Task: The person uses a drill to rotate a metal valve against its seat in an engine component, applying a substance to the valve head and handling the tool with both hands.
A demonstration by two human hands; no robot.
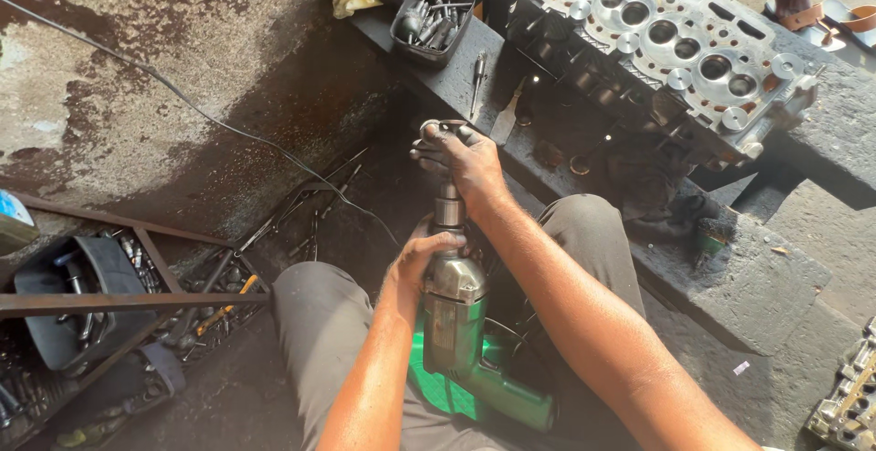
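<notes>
Both hands clamp the green electric drill [461, 341]: left hand [422, 264] around its neck, right hand [461, 161] on the chuck end.
If the trigger were bumped, the chuck could wrench those fingers; the cylinder head [666, 45] sits just beyond.

Bare floor [137, 113] lies open to the left, crossed only by a thin cable [182, 99]. Ahead, the bench [730, 277] edge, tool tray [433, 15] and cylinder head [675, 49] block passage. Parts bins [68, 305] obstruct the lower left.
</notes>
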